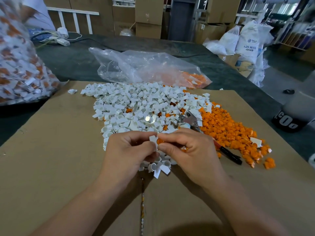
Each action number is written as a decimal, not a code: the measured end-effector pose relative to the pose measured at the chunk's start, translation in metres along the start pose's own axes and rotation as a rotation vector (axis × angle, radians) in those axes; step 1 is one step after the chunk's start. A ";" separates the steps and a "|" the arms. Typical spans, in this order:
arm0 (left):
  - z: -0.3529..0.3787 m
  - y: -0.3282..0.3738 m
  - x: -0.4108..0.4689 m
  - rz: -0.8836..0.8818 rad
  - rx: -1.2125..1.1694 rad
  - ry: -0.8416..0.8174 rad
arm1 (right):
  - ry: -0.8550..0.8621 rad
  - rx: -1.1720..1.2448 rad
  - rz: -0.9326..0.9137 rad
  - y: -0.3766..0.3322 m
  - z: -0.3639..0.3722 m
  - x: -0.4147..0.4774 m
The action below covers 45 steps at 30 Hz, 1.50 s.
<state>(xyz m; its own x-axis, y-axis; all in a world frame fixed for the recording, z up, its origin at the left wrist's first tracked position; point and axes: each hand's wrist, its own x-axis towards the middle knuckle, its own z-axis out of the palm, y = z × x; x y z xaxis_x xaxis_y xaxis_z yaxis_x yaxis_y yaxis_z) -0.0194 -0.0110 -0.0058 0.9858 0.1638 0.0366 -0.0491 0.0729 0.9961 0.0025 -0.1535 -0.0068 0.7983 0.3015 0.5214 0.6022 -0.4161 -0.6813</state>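
Note:
My left hand (127,150) pinches a small white plastic piece (152,140) above the cardboard sheet (56,150). My right hand (185,149) pinches a small orange plastic piece (160,141) and holds it against the white one. Behind my hands lies a heap of white plastic pieces (136,106). To the right spreads a heap of orange plastic pieces (230,132).
Metal pliers with a black and red handle (193,120) lie between the heaps. A clear bag with some orange pieces (150,67) lies behind. A full bag of joined pieces (18,65) stands at the left. A black cap (288,122) sits at the right edge.

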 end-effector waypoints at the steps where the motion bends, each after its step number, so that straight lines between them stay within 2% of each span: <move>1: 0.000 0.002 0.000 -0.014 -0.026 -0.011 | -0.013 0.014 0.000 0.001 -0.001 0.001; 6: 0.000 0.006 0.001 -0.040 -0.057 -0.037 | -0.091 0.150 0.062 0.004 -0.005 0.002; 12: 0.000 0.005 0.000 -0.044 -0.052 -0.063 | -0.051 0.298 0.166 0.004 -0.003 0.001; 20: -0.001 0.004 -0.001 -0.009 -0.027 -0.070 | -0.088 0.441 0.284 0.002 -0.004 0.002; 25: -0.003 0.004 0.001 -0.074 -0.121 -0.162 | -0.045 0.436 0.249 0.000 -0.003 0.000; 28: -0.004 0.002 0.003 -0.110 -0.150 -0.141 | -0.023 0.419 0.208 -0.002 -0.002 -0.001; 33: -0.004 0.004 0.004 -0.078 -0.135 -0.087 | -0.097 0.425 0.205 -0.001 -0.001 0.000; 39: -0.008 0.005 0.005 -0.097 -0.092 -0.121 | -0.048 0.299 0.149 -0.001 0.000 0.001; 45: -0.008 0.005 0.008 -0.165 -0.084 -0.144 | -0.047 0.288 0.098 0.002 0.001 -0.001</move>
<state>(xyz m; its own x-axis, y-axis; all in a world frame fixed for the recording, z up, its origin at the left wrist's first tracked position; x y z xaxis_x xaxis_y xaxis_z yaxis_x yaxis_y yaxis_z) -0.0135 -0.0011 -0.0012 0.9940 0.0011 -0.1091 0.1073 0.1701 0.9796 0.0032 -0.1533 -0.0091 0.8481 0.3144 0.4265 0.4957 -0.1865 -0.8483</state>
